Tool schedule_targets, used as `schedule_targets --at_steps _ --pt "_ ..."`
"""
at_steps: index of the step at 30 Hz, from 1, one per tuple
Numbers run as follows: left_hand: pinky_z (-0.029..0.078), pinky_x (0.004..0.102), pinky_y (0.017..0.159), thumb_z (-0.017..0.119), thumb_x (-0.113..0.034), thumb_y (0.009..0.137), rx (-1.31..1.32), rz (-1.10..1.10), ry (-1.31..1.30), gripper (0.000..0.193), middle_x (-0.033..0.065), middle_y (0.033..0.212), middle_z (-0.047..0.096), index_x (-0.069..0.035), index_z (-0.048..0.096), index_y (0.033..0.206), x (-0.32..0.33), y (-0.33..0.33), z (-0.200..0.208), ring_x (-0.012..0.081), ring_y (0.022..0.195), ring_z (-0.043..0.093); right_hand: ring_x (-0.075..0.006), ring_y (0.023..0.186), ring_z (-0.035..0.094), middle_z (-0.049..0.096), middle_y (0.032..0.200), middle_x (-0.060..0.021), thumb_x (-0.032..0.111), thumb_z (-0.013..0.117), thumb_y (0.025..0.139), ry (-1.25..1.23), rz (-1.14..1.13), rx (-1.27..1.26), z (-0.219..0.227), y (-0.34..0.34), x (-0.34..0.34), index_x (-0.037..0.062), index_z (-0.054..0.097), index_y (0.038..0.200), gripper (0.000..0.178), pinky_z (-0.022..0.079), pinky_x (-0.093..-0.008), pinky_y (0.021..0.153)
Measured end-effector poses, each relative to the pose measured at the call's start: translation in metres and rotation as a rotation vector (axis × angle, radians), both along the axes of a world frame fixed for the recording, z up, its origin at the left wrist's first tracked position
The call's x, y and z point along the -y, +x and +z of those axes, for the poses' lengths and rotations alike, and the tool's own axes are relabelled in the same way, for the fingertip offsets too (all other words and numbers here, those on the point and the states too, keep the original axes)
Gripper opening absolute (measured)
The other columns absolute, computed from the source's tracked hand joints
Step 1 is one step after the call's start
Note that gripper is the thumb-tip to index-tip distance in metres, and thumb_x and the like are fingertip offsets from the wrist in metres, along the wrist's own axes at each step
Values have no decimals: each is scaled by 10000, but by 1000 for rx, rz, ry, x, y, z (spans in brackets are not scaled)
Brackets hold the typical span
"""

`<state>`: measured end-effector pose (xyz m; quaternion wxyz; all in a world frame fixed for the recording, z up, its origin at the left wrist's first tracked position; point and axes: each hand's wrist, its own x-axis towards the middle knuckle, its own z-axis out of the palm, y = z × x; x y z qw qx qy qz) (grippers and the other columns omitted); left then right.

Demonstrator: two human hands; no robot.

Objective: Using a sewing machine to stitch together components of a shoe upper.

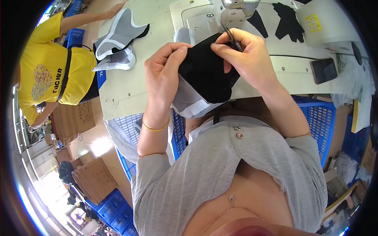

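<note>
A black fabric piece with a grey and white underside point(204, 70) hangs between my two hands, over the front edge of the sewing table. My left hand point(163, 72) pinches its upper left edge between thumb and fingers. My right hand point(250, 55) is closed at the piece's upper right edge, thumb against forefinger. Dark thread snips point(232, 37) sit in that same hand, their tips pointing up and away from me. The fabric hides some right fingertips.
A sewing machine point(241, 6) stands beyond my hands. Grey, white-edged fabric pieces point(122, 33) are piled left; black glove-shaped pieces point(288, 21) and a phone point(323, 70) lie right. Blue crates point(321, 122) flank me below the table. Another person in yellow point(55, 74) stands left, touching the table.
</note>
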<state>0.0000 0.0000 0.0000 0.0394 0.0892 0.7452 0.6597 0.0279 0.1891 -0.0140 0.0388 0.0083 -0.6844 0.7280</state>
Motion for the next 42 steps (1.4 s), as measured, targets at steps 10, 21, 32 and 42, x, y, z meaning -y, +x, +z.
schedule_targets --at_steps 10,21,32,42 --pt "432 170 637 694 -46 875 2 -7 -51 104 -6 787 658 39 703 934 -2 3 4 37 716 552 -35 507 489 579 637 -3 92 686 857 183 -43 -19 5 3 3 -9 642 828 114 374 -210 460" --pt "486 182 666 748 -45 838 9 -43 -61 166 30 817 684 48 694 964 -5 7 4 57 742 602 -57 575 511 616 663 -42 115 689 845 219 -73 -73 0 1 -4 -19 653 829 140 413 -239 521" --pt "489 176 660 747 -29 835 45 -36 11 144 25 811 682 41 696 950 -4 7 0 56 728 603 -80 606 514 626 697 -60 139 692 863 325 -37 -176 3 3 -9 -24 649 877 168 432 -255 558" --pt "486 186 679 736 -19 835 36 -54 -3 151 28 832 685 45 696 965 -2 8 3 63 750 601 -80 605 525 626 690 -53 138 697 860 344 -38 -147 2 3 -8 -29 646 882 176 434 -256 554"
